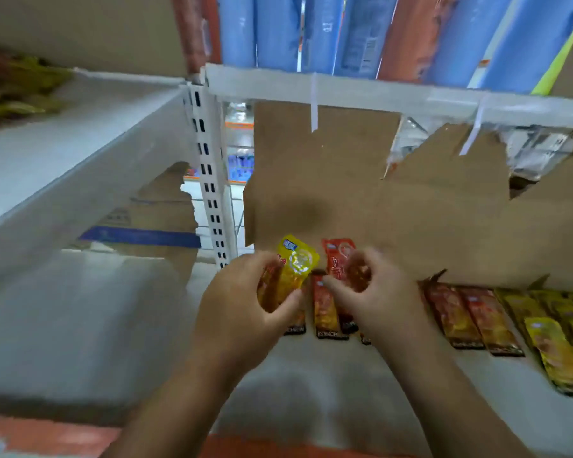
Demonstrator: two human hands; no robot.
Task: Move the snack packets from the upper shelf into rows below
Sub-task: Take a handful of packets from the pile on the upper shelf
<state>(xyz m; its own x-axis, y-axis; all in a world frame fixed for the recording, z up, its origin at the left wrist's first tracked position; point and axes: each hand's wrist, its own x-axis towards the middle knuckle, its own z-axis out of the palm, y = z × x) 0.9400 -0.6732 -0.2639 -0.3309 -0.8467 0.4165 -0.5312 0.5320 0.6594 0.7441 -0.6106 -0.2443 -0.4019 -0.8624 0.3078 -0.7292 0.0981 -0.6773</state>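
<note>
The left hand (pixel 245 302) gripped a yellow packet (pixel 293 269); the right hand (pixel 377 292) pinched a red packet (pixel 336 259), both held above the lower shelf (pixel 311 385), presumably for sorting by colour into the rows (pixel 477 319)

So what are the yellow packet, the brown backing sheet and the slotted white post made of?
The yellow packet is probably glossy plastic film; it shows glare and crinkles. The brown backing sheet looks like matte cardboard, by its ragged torn edges. The slotted white post is likely painted metal, smooth, with punched slots.
</note>
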